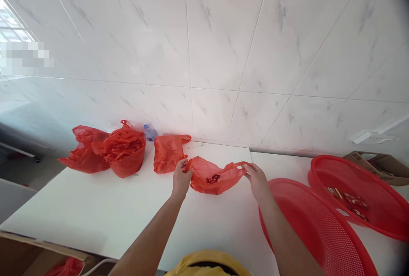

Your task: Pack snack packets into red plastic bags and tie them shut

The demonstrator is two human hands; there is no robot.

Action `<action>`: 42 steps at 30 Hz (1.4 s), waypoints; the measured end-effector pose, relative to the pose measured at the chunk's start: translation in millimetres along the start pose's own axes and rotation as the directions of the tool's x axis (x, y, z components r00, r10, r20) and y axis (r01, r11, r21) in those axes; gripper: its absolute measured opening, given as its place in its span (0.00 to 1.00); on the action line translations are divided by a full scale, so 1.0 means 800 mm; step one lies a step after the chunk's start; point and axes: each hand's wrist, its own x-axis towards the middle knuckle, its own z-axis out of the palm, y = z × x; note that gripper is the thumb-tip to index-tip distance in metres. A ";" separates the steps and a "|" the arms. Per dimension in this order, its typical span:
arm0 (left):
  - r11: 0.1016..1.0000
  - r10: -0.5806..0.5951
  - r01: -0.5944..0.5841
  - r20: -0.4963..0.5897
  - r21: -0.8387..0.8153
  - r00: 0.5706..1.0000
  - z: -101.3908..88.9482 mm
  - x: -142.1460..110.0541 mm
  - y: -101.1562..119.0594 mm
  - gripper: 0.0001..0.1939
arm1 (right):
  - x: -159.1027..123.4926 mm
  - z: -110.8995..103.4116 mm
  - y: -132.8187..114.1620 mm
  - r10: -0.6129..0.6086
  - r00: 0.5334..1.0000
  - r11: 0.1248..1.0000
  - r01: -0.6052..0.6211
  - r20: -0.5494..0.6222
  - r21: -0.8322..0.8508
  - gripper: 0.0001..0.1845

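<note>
A thin red plastic bag (209,186) is stretched between my hands above the white table. My left hand (182,178) pinches its left handle, and my right hand (255,178) grips the handle on the other side. The bag's mouth gapes upward, and small dark red patterned items (213,178) show inside, too small to name. Just left of my left hand lies a flatter red plastic bag (169,153). Close to my right forearm is a large red mesh basket (297,212), partly hidden by that arm.
Two full red bags (124,150) stand at the table's left, beside a bluish plastic bottle (149,133). Another red basket (383,186) at right holds several patterned packets (354,199). Behind it sits a cardboard box (380,165). A tiled wall (217,54) rises behind the table (128,208).
</note>
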 end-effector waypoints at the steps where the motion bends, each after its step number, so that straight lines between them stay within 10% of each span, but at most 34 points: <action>1: 0.999 0.024 -0.024 -0.010 0.024 1.000 0.002 0.000 0.005 0.24 | -0.004 -0.003 0.000 0.005 1.000 1.000 -0.005 0.011 0.030 0.14; 10: 0.996 0.071 -0.082 0.207 0.043 0.976 0.014 -0.007 0.028 0.14 | -0.029 0.016 0.006 -0.026 0.992 0.955 -0.012 0.124 0.295 0.16; 21: 0.980 0.151 -0.173 0.195 0.103 0.969 0.016 -0.010 0.036 0.11 | -0.034 0.044 -0.001 0.023 1.000 0.984 -0.025 0.009 0.177 0.27; 25: 0.989 0.088 -0.118 0.301 0.084 0.950 0.021 -0.009 0.042 0.14 | -0.033 0.055 -0.004 0.037 0.970 0.998 -0.048 0.239 0.042 0.30; 31: 0.994 0.104 -0.107 0.505 -0.024 0.857 0.040 -0.023 0.053 0.18 | -0.035 0.090 0.018 0.209 0.798 0.973 -0.115 0.565 -0.198 0.15; 37: 0.936 0.235 -0.268 0.159 0.228 0.959 0.029 -0.018 0.035 0.13 | -0.021 0.104 0.020 0.178 0.879 0.982 -0.130 0.442 -0.135 0.15; 42: 0.804 0.335 -0.504 0.461 0.316 0.822 0.027 -0.028 0.018 0.10 | -0.011 0.101 0.018 0.189 0.879 0.982 -0.175 0.437 -0.073 0.22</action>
